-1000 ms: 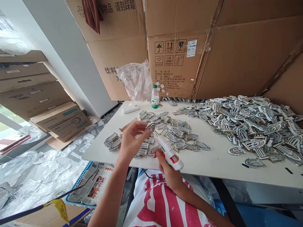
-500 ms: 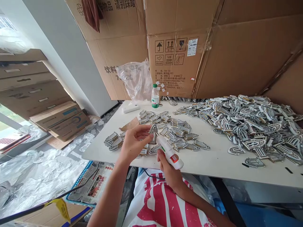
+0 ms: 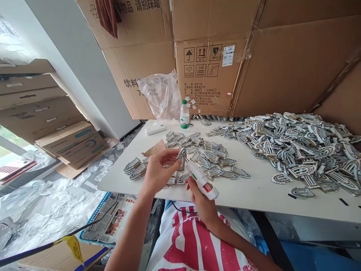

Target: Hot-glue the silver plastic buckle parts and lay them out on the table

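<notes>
My left hand (image 3: 162, 167) pinches a small grey arched piece (image 3: 182, 155) between thumb and fingers, above the near part of the white table (image 3: 248, 195). My right hand (image 3: 200, 197) is wrapped round a white tool (image 3: 201, 178) with a red and a green mark. The tool's thin tip points up and left, close to the held piece; whether they touch is too small to tell. Behind and beside the hands lie many similar grey pieces (image 3: 210, 154), some of them stacked. Another group of such pieces (image 3: 135, 168) is left of my left hand.
A large heap of grey pieces (image 3: 296, 143) covers the table's right side. At the back stand a green-capped bottle (image 3: 184, 116), a clear plastic bag (image 3: 162, 96) and a white box (image 3: 155, 130). Tall cardboard (image 3: 208, 22) walls the rear. A cable (image 3: 180, 209) hangs at my lap.
The tool and my right hand have shifted very slightly, and the held piece appears tilted a little differently. My left hand keeps its grip.
</notes>
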The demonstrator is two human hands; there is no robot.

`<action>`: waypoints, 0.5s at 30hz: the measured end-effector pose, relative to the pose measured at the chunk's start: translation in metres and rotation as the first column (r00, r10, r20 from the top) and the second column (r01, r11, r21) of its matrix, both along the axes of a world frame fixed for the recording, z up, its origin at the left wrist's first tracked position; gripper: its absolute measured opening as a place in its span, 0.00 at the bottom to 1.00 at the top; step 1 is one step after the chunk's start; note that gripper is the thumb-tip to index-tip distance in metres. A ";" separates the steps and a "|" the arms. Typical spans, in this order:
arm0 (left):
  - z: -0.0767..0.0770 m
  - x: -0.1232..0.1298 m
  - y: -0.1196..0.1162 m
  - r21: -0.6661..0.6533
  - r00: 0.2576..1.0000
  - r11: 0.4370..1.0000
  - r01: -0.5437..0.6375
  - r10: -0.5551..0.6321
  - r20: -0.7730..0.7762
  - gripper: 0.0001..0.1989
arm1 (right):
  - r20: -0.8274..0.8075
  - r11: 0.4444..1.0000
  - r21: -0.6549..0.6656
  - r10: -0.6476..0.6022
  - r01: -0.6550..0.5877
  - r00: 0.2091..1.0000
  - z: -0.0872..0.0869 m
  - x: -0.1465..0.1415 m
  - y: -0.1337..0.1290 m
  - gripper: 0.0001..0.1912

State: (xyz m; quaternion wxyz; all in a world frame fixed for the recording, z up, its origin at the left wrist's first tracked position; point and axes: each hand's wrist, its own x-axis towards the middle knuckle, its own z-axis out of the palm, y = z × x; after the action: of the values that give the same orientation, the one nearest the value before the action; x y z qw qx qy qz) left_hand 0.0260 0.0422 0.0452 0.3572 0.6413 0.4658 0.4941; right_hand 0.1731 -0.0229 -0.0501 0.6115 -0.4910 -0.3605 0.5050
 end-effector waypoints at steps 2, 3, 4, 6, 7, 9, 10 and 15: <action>0.000 -0.002 0.001 0.073 0.998 0.997 -0.003 0.008 -0.069 0.15 | -0.005 0.999 -0.035 0.014 -0.014 1.000 0.002 0.000 -0.001 0.28; 0.000 -0.003 0.001 0.120 0.993 0.993 0.001 0.013 -0.114 0.14 | 0.000 0.999 -0.040 0.017 -0.017 1.000 0.003 0.000 -0.001 0.29; 0.001 -0.004 0.001 0.167 0.986 0.986 0.005 0.023 -0.163 0.13 | 0.007 0.999 -0.043 0.030 -0.030 1.000 0.002 0.001 -0.001 0.29; 0.001 -0.006 0.001 0.235 0.968 0.972 0.009 0.050 -0.246 0.12 | 0.030 0.997 -0.032 0.068 -0.067 0.997 0.001 0.003 0.000 0.29; 0.001 -0.006 0.001 0.248 0.961 0.969 0.004 0.065 -0.269 0.12 | 0.048 0.996 -0.018 0.085 -0.084 0.995 0.000 0.004 0.001 0.28; 0.001 -0.006 0.001 0.236 0.959 0.972 -0.020 0.086 -0.271 0.12 | 0.090 0.994 0.026 0.101 -0.104 0.991 -0.001 0.005 0.002 0.25; 0.000 -0.006 0.002 0.213 0.964 0.976 -0.036 0.090 -0.251 0.12 | 0.109 0.993 0.051 0.097 -0.103 0.989 -0.001 0.006 0.003 0.23; -0.004 -0.012 0.010 0.021 0.999 0.999 -0.040 0.040 -0.004 0.16 | 0.083 0.989 0.127 0.070 -0.081 0.994 -0.003 0.003 0.002 0.19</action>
State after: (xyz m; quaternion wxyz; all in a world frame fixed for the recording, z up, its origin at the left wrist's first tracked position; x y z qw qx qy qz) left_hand 0.0141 0.0522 0.0414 0.3395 0.6367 0.4740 0.5046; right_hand 0.1765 -0.0209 -0.0531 0.6082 -0.4553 -0.4347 0.4836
